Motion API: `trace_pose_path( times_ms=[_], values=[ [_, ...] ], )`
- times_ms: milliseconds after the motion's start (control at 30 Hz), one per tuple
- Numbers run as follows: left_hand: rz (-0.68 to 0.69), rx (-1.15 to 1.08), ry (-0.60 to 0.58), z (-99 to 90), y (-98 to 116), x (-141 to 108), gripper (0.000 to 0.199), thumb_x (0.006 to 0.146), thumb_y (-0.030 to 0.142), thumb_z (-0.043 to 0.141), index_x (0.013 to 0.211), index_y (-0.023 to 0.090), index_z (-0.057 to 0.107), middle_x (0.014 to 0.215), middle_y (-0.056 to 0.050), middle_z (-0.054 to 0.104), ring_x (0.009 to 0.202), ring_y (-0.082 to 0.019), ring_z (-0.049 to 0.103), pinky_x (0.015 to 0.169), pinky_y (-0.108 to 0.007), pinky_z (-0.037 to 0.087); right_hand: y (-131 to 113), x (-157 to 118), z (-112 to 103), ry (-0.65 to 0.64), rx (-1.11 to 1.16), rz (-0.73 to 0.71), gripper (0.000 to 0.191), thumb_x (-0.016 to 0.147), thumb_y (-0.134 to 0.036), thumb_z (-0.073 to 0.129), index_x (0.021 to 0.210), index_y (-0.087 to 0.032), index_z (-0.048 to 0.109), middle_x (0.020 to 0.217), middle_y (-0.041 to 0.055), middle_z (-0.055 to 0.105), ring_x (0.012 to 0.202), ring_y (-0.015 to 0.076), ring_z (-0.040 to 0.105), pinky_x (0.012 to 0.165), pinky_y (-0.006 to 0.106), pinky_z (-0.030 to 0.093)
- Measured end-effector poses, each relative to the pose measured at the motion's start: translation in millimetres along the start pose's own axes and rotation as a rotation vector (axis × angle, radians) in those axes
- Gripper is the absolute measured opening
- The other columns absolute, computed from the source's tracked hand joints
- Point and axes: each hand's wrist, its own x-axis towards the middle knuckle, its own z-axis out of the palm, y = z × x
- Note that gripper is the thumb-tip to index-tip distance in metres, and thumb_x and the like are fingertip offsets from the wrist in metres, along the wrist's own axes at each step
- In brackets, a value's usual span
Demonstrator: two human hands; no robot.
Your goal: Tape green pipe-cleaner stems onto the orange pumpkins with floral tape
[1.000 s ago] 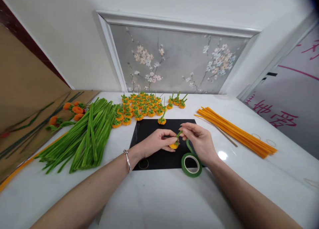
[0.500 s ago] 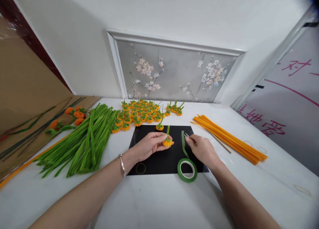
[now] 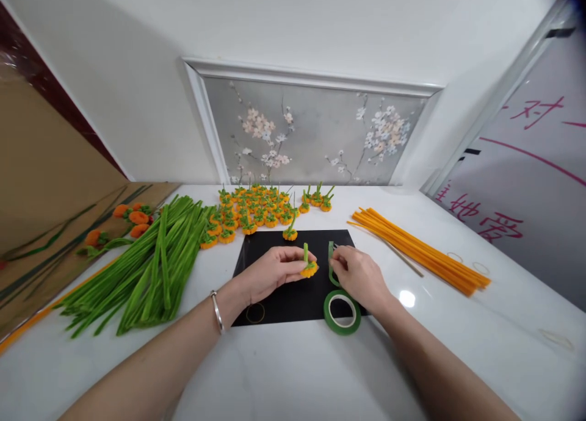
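Note:
Between the fingertips of my left hand (image 3: pixel 279 267) is an orange pipe-cleaner flower (image 3: pixel 309 269), its short green stem pointing up. My right hand (image 3: pixel 359 274) is closed over a small two-pronged metal tool (image 3: pixel 336 246); only its tips show, so its exact kind is hidden. A strip of green floral tape (image 3: pixel 330 253) rises beside the right fingertips, which seem to touch it. It runs down to the tape roll (image 3: pixel 342 313) at the near edge of the black mat (image 3: pixel 279 299). Another stemmed orange flower (image 3: pixel 290 234) stands at the mat's far edge.
Green pipe cleaners (image 3: pixel 160 262) lie heaped at left. Many finished-looking orange flowers (image 3: pixel 256 207) crowd the back, with a smaller group (image 3: pixel 317 199) beside them. Orange pipe cleaners (image 3: pixel 421 250) and a thin stick (image 3: pixel 405 258) lie at right. A wall panel (image 3: pixel 315 128) stands behind.
My right hand has moved left to the tape strip, covering more of the metal tool and the strip. The flower in my left hand is slightly lower. The view has shifted slightly.

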Motion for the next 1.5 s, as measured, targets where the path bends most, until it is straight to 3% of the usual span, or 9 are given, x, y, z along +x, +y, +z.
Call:
trace_pose_path(
  times_ms=[233, 367, 467, 700, 833, 1000, 1133, 1333, 1500],
  values=[
    [0.032, 0.080, 0.036, 2.1, 4.9, 1.1, 0.022, 0.070, 0.016, 0.071, 0.092, 0.014, 0.070, 0.089, -0.006, 0.069, 0.072, -0.010, 0.059, 0.065, -0.019, 0.045, 3.3, 0.8, -1.9, 0.057, 0.120, -0.080, 0.020, 0.089, -0.025, 0.041, 0.095, -0.023, 0.060, 0.089, 0.0026, 0.067, 0.079, 0.0169, 0.062, 0.069, 0.026, 0.042],
    [0.016, 0.071, 0.061, 1.8, 0.8, 3.9, 0.020, 0.068, 0.015, 0.071, 0.088, 0.015, 0.070, 0.083, -0.004, 0.068, 0.069, -0.010, 0.059, 0.063, -0.019, 0.044, 1.9, 0.7, 0.0, 0.012, -0.102, 0.064, 0.023, 0.089, -0.038, 0.046, 0.085, -0.022, 0.062, 0.082, 0.0067, 0.069, 0.069, 0.0223, 0.063, 0.059, 0.030, 0.037],
    [-0.003, 0.029, 0.074, 1.3, -4.1, 5.5, 0.017, 0.069, 0.017, 0.071, 0.086, 0.014, 0.070, 0.086, -0.006, 0.068, 0.075, -0.013, 0.062, 0.066, -0.021, 0.047, 0.9, 2.3, 3.2, -0.013, -0.179, 0.105, 0.021, 0.085, -0.038, 0.053, 0.076, -0.020, 0.061, 0.077, 0.0093, 0.068, 0.066, 0.0248, 0.062, 0.058, 0.032, 0.035],
    [-0.040, -0.113, 0.095, -1.1, -5.6, 5.9, 0.017, 0.073, 0.018, 0.070, 0.088, 0.012, 0.069, 0.097, -0.008, 0.067, 0.093, -0.016, 0.062, 0.085, -0.027, 0.050, 0.5, 2.0, 8.3, -0.033, 0.015, -0.007, 0.013, 0.083, -0.023, 0.051, 0.073, -0.023, 0.059, 0.071, -0.0002, 0.064, 0.062, 0.0159, 0.059, 0.056, 0.026, 0.038],
    [-0.015, -0.201, 0.139, -1.0, -0.1, 4.6, 0.013, 0.072, 0.013, 0.068, 0.085, 0.013, 0.066, 0.096, -0.008, 0.066, 0.091, -0.016, 0.063, 0.083, -0.029, 0.053, 0.1, 0.3, 1.8, 0.057, 0.391, -0.030, 0.015, 0.087, -0.032, 0.048, 0.080, -0.021, 0.055, 0.079, 0.0025, 0.062, 0.068, 0.0153, 0.058, 0.062, 0.026, 0.044],
    [-0.005, -0.246, 0.189, 1.5, 3.3, 3.2, 0.014, 0.073, 0.013, 0.068, 0.082, 0.016, 0.057, 0.084, -0.004, 0.065, 0.079, -0.013, 0.066, 0.058, -0.015, 0.050, -11.9, -3.5, -7.7, -0.086, 1.009, 0.096, 0.021, 0.085, -0.041, 0.053, 0.084, -0.021, 0.049, 0.075, 0.0017, 0.061, 0.073, 0.0159, 0.060, 0.066, 0.027, 0.046],
    [-0.030, -0.295, 0.174, 1.4, -1.9, 4.6, 0.015, 0.076, 0.019, 0.066, 0.085, 0.016, 0.054, 0.081, -0.006, 0.066, 0.072, -0.014, 0.067, 0.053, -0.015, 0.047, -15.3, -5.2, -6.3, -0.120, 1.186, 0.130, 0.025, 0.080, -0.040, 0.063, 0.093, -0.020, 0.054, 0.070, -0.0007, 0.057, 0.067, 0.0138, 0.055, 0.062, 0.026, 0.044],
    [-0.029, -0.272, 0.204, 3.0, -4.4, 6.9, 0.019, 0.078, 0.026, 0.065, 0.089, 0.018, 0.052, 0.089, -0.006, 0.065, 0.066, -0.011, 0.066, 0.049, -0.015, 0.043, -9.3, -2.5, 0.8, -0.145, 1.474, 0.196, 0.028, 0.076, -0.036, 0.068, 0.099, -0.021, 0.064, 0.084, 0.0022, 0.059, 0.062, 0.0099, 0.048, 0.058, 0.026, 0.041],
    [0.087, -0.197, 0.152, 5.1, -1.1, 4.9, 0.022, 0.079, 0.032, 0.065, 0.087, 0.020, 0.048, 0.092, -0.002, 0.063, 0.064, -0.007, 0.060, 0.052, -0.015, 0.040, -7.1, 1.2, 2.1, -0.140, 1.478, 0.185, 0.028, 0.077, -0.036, 0.068, 0.099, -0.020, 0.070, 0.071, -0.0003, 0.053, 0.063, 0.0109, 0.048, 0.061, 0.027, 0.042]
  ],
)
